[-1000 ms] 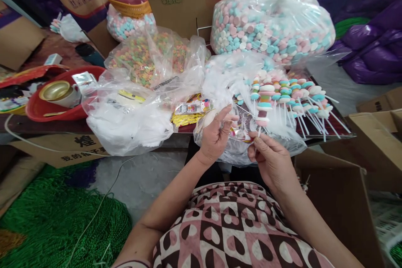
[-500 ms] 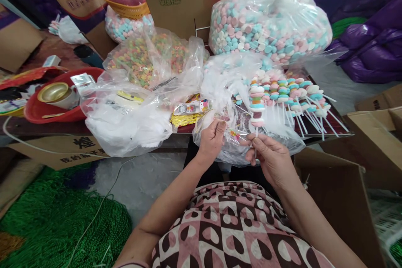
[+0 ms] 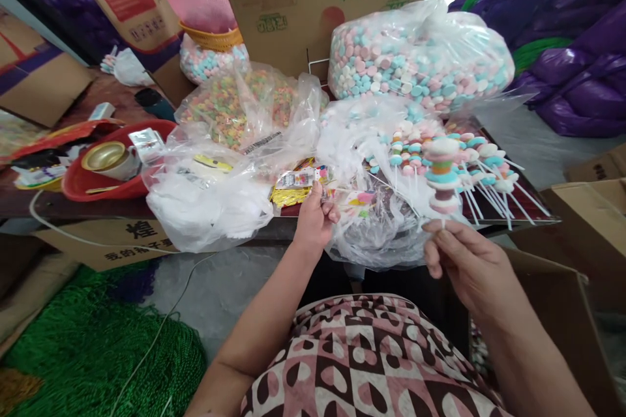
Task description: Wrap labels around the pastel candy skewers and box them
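My right hand [image 3: 462, 251] pinches the white stick of an upright candy skewer [image 3: 443, 177], stacked with white, orange, blue, brown and pink pieces and slightly blurred. My left hand [image 3: 315, 216] is at the table's front edge, thumb and fingers closed on a clear printed wrapper [image 3: 352, 197]. Just beyond that hand lie yellow ties [image 3: 289, 197] with a small printed packet [image 3: 298, 178]. Finished-looking candy skewers [image 3: 484, 159] lie in a pile at the right, sticks toward me. A crumpled clear bag [image 3: 386, 234] sits between my hands.
Behind are a big bag of marshmallows [image 3: 420, 58] and a bag of colourful gummies [image 3: 235, 104]. White plastic bags [image 3: 210, 208] and a red basin [image 3: 78, 176] are at the left. Open cardboard boxes [image 3: 587, 215] stand at the right, and green strands [image 3: 98, 345] cover the floor.
My right hand has moved right with the skewer, away from my left hand. My left hand has shifted slightly left, and the printed wrapper now shows stretched out beside it. The view has shifted a little.
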Available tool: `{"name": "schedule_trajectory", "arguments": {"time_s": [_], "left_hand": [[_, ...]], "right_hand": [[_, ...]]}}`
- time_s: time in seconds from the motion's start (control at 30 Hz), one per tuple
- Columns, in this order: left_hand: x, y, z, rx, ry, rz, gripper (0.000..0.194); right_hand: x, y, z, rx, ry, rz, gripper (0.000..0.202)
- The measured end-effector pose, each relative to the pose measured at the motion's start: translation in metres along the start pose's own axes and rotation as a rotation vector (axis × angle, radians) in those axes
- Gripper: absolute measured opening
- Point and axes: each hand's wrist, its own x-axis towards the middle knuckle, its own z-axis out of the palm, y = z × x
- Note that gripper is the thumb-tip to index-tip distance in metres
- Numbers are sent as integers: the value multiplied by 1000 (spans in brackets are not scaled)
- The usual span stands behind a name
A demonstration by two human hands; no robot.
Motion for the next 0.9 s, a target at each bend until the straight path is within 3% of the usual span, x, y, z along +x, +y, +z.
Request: {"name": "schedule_trajectory", "arguments": {"time_s": [0.13, 0.27, 0.37, 0.53, 0.7, 0.8, 0.9], "left_hand": [[4, 9, 0, -85, -42, -96, 48], [1, 8, 5, -69, -43, -84, 46], [-3, 4, 10, -5, -25, -27, 48], [-10, -18, 10, 158, -26, 121, 46], [-15, -40, 1, 348, -68, 270, 44], [-18, -38, -2, 374, -152, 242, 42], [-21, -28, -2, 431, -331, 126, 43]], "right_hand": [[-20, 8, -24, -123, -55, 41, 25], [-31, 15, -33, -202, -114, 72, 28], [-26, 10, -24, -160, -30, -14, 24], [-1, 2, 13, -85, 113, -148, 20], [18, 20, 42, 66, 155, -42, 21], [25, 33, 43, 94, 237, -39, 24], [32, 36, 38, 69, 302, -84, 27]]}}
